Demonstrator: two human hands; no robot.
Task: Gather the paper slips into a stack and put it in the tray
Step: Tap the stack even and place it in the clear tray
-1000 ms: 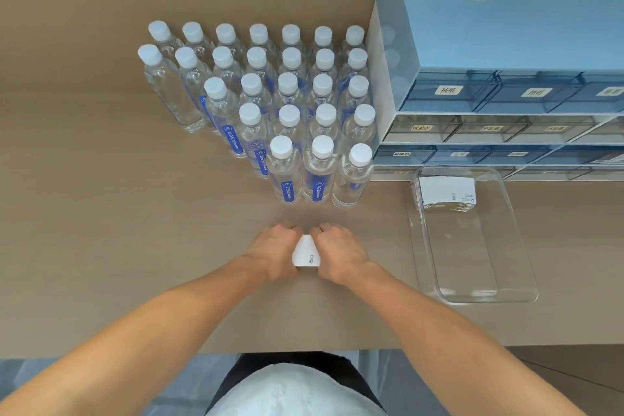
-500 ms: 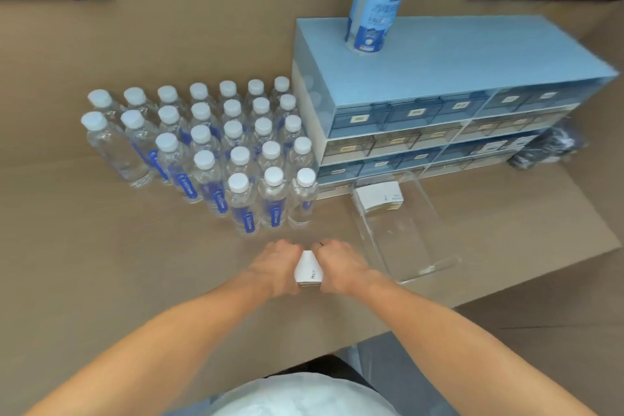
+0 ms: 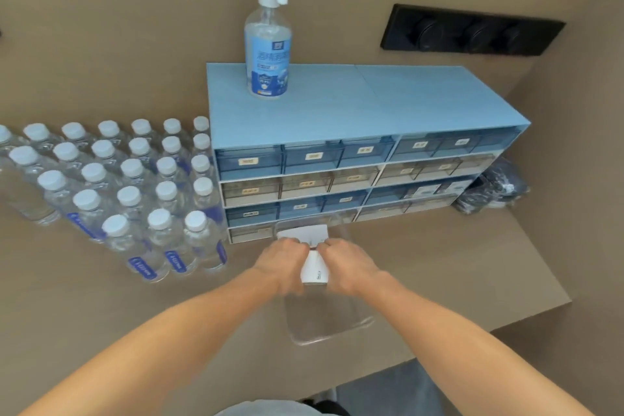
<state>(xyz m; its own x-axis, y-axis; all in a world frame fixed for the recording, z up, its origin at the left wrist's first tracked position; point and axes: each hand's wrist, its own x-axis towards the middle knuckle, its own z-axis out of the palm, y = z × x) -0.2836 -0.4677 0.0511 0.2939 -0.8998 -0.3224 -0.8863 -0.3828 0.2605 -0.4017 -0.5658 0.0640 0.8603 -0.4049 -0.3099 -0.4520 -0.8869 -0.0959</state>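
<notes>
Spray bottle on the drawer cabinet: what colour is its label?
Blue with white print, on the clear plastic spray bottle; the head view shows it, its only view.

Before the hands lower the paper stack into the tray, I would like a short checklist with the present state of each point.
1. White paper slip stack held from both sides by left hand and right hand: ok.
2. Stack is over the clear plastic tray: ok.
3. Slip edges squared: cannot tell, the fingers cover them.
4. Free room in the tray: ok, its near part is bare; an earlier white slip pile lies at the far end.
5. Clear water bottles with white caps stand left of the tray, apart from the hands: ok.
</notes>
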